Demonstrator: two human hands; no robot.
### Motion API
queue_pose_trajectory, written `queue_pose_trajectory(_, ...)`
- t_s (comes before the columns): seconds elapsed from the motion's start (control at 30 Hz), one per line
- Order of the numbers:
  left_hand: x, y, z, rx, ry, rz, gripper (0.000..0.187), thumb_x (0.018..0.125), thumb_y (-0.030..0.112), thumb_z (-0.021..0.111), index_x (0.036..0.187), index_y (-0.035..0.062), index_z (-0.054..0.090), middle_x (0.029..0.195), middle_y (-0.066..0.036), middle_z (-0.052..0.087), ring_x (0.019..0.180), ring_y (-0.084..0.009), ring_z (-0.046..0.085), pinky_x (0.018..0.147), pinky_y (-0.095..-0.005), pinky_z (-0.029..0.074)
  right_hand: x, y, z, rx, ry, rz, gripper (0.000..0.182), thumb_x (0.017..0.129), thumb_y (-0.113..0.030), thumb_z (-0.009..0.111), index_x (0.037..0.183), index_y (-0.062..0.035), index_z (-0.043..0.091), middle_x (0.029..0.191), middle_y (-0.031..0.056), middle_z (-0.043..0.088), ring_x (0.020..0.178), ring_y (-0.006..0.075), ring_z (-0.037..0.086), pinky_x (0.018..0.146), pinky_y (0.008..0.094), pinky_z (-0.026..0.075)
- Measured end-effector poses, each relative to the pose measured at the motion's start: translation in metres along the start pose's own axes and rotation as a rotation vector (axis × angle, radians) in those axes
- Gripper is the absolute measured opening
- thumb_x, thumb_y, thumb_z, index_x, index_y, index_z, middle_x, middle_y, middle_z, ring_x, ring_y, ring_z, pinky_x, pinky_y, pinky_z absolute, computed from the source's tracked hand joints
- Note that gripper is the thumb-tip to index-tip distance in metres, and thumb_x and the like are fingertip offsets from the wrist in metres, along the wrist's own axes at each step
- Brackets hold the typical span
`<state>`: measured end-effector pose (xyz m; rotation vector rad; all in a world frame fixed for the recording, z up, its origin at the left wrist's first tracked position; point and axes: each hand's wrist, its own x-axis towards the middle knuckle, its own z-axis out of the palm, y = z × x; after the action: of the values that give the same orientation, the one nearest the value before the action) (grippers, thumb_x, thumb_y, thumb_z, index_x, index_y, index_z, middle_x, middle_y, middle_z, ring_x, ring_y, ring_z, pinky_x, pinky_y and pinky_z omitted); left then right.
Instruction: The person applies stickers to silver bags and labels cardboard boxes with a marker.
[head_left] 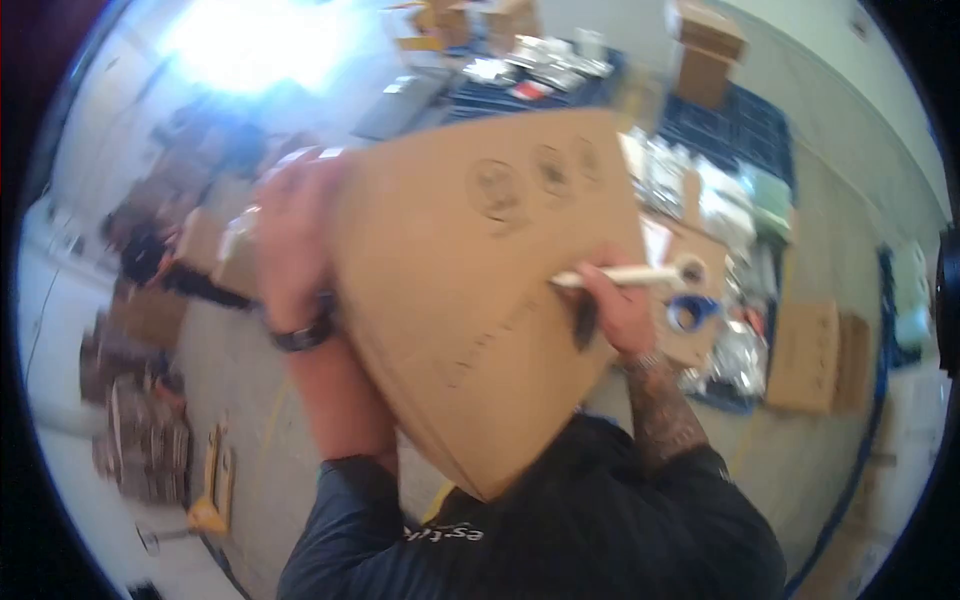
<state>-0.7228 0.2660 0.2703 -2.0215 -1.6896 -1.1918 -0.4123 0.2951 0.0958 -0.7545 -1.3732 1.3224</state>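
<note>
A large brown cardboard box (420,240) is tilted in front of my chest, with printed round symbols near its top edge. My left hand (295,235), blurred by motion, holds the box by its left side; some of its fingers are hidden. A white marker pen (640,274) is gripped in my right hand (618,312), its tip at the box's face. A slanting line of faint handwriting (490,342) runs down and left from the tip, too blurred to read.
Silvery and clear packages (660,175) lie on dark blue pallets (740,125) ahead and right. A blue tape roll (690,312) rests beyond my right hand. Another cardboard box (803,355) stands right. At left are stacked flat cardboard (145,440) and a yellow pallet jack (208,512).
</note>
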Motion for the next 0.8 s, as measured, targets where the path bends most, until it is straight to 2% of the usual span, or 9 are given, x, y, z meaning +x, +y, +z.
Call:
queue_pose_trajectory(0.03, -0.004, -0.002, -0.006, 0.235, 0.002, 0.140, 0.019, 0.091, 0.016, 0.060, 0.108, 0.0082, 0.066, 0.105, -0.010, 0.064, 0.104, -0.0256, 0.056, 0.089, -0.0379, 0.046, -0.002, 0.005, 0.001, -0.065, 0.007, -0.035, 0.013, 0.098, -0.017, 0.057, 0.093, -0.0052, 0.059, 0.077, 0.0031, 0.063, 0.069, 0.0086, 0.056, 0.061, 0.0236, 0.046)
queue_pose_trajectory(0.07, -0.006, 0.009, -0.005, 0.478, -0.010, 0.260, 0.025, 0.091, 0.015, 0.060, 0.115, 0.0113, 0.065, 0.114, -0.013, 0.063, 0.113, -0.0304, 0.053, 0.096, -0.0413, 0.044, -0.003, 0.000, 0.006, 0.040, 0.048, 0.038, 0.013, 0.098, -0.017, 0.057, 0.095, -0.0049, 0.059, 0.078, 0.0031, 0.063, 0.070, 0.0095, 0.057, 0.062, 0.0240, 0.047)
queue_pose_trajectory(0.1, -0.004, 0.024, -0.001, 0.395, 0.097, 0.229, 0.019, 0.090, 0.018, 0.061, 0.105, 0.0073, 0.067, 0.097, -0.015, 0.065, 0.098, -0.0288, 0.060, 0.086, -0.0398, 0.048, -0.006, -0.005, 0.007, 0.132, 0.085, 0.115, 0.013, 0.098, -0.018, 0.057, 0.096, -0.0046, 0.059, 0.079, 0.0031, 0.064, 0.071, 0.0103, 0.058, 0.064, 0.0244, 0.048)
queue_pose_trajectory(0.17, 0.010, 0.037, 0.001, -0.218, -0.012, -0.358, 0.025, 0.087, 0.025, 0.064, 0.091, 0.0004, 0.067, 0.078, -0.020, 0.062, 0.077, -0.0312, 0.062, 0.071, -0.0404, 0.048, -0.002, 0.000, 0.002, 0.113, 0.074, 0.002, 0.013, 0.097, -0.017, 0.057, 0.097, -0.0038, 0.058, 0.082, 0.0032, 0.064, 0.073, 0.0107, 0.059, 0.066, 0.0246, 0.048)
queue_pose_trajectory(0.23, 0.014, 0.040, 0.008, -0.349, 0.059, -0.312, 0.034, 0.085, 0.029, 0.065, 0.077, -0.0035, 0.063, 0.064, -0.022, 0.055, 0.059, -0.0342, 0.056, 0.060, -0.0420, 0.045, 0.001, 0.001, 0.002, 0.255, 0.103, 0.030, 0.013, 0.096, -0.016, 0.055, 0.097, -0.0028, 0.057, 0.084, 0.0039, 0.063, 0.075, 0.0107, 0.058, 0.068, 0.0245, 0.048)
queue_pose_trajectory(0.27, 0.016, 0.040, 0.008, -0.337, 0.098, -0.314, 0.034, 0.085, 0.029, 0.065, 0.077, -0.0035, 0.063, 0.064, -0.022, 0.055, 0.059, -0.0342, 0.056, 0.060, -0.0420, 0.045, 0.004, 0.002, 0.000, 0.251, 0.067, 0.012, 0.013, 0.096, -0.016, 0.055, 0.097, -0.0028, 0.057, 0.084, 0.0039, 0.063, 0.075, 0.0107, 0.058, 0.068, 0.0245, 0.048)
queue_pose_trajectory(0.37, 0.014, 0.040, 0.004, -0.317, 0.008, -0.338, 0.034, 0.084, 0.029, 0.064, 0.073, -0.0037, 0.062, 0.064, -0.021, 0.056, 0.058, -0.0339, 0.055, 0.059, -0.0419, 0.045, 0.005, 0.000, 0.000, 0.201, 0.025, 0.009, 0.012, 0.098, -0.015, 0.050, 0.096, -0.0027, 0.053, 0.087, 0.0056, 0.056, 0.079, 0.0135, 0.055, 0.070, 0.0254, 0.047)
queue_pose_trajectory(0.43, 0.012, 0.041, 0.006, -0.326, 0.050, -0.291, 0.034, 0.088, 0.024, 0.064, 0.071, -0.0040, 0.056, 0.056, -0.010, 0.039, 0.055, -0.0092, 0.038, 0.050, -0.0325, 0.035, 0.005, -0.002, 0.003, 0.228, 0.038, 0.011, 0.013, 0.097, -0.014, 0.050, 0.094, -0.0019, 0.053, 0.085, 0.0056, 0.054, 0.078, 0.0135, 0.054, 0.069, 0.0260, 0.046)
queue_pose_trajectory(0.8, 0.011, 0.040, 0.005, -0.304, 0.054, -0.283, 0.034, 0.087, 0.026, 0.064, 0.075, -0.0051, 0.060, 0.057, -0.015, 0.043, 0.053, -0.0150, 0.042, 0.053, -0.0349, 0.039, 0.004, -0.005, 0.006, 0.145, 0.059, 0.001, 0.016, 0.096, -0.016, 0.049, 0.089, -0.0022, 0.053, 0.083, 0.0056, 0.053, 0.075, 0.0131, 0.052, 0.067, 0.0254, 0.042)
